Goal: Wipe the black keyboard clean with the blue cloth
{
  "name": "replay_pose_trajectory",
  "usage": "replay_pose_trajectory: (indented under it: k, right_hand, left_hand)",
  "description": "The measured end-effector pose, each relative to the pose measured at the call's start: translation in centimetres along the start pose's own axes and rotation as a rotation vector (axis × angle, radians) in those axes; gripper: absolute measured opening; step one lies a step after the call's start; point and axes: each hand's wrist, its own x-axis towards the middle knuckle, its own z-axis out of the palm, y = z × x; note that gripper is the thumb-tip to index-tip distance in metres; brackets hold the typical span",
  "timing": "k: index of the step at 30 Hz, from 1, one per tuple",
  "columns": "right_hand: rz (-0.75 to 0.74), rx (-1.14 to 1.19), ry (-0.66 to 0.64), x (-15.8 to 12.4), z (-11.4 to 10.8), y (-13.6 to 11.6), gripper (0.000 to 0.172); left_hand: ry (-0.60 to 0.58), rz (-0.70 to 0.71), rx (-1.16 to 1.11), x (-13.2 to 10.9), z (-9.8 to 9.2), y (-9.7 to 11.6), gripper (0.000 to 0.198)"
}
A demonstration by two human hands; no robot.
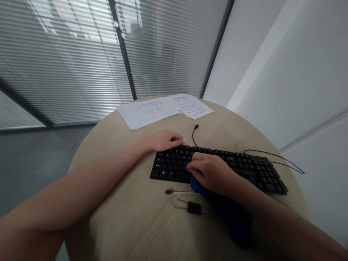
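Note:
A black keyboard (174, 166) lies on the round wooden table. At its far left edge rests my left hand (166, 140), fingers curled and the thumb along the keyboard's rim. My right hand (210, 172) is over the keys left of the middle, pinching a blue cloth (197, 185). A corner of that cloth touches the keys, and the rest drapes toward me under my right forearm. In front of the keyboard lie a small brush (169, 191) with a thin handle and a wire keycap puller (194, 208) with a black grip; the cloth and its shadow partly hide both.
Printed paper sheets (152, 111) lie at the table's far edge. Behind the keyboard a cable ends in a USB plug (196, 127), and a looped cable (288, 161) hangs past the right edge. Window blinds (81, 72) and a white wall (296, 79) stand close beyond the table (130, 217).

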Motion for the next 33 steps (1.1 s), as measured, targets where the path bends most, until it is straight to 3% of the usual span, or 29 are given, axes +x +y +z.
replay_pose_trajectory:
  k: [33]
  right_hand:
    - [-0.067, 0.018, -0.042, -0.20, -0.31, 0.13, 0.019]
  left_hand:
    - [0.015, 0.007, 0.009, 0.04, 0.20, -0.30, 0.042]
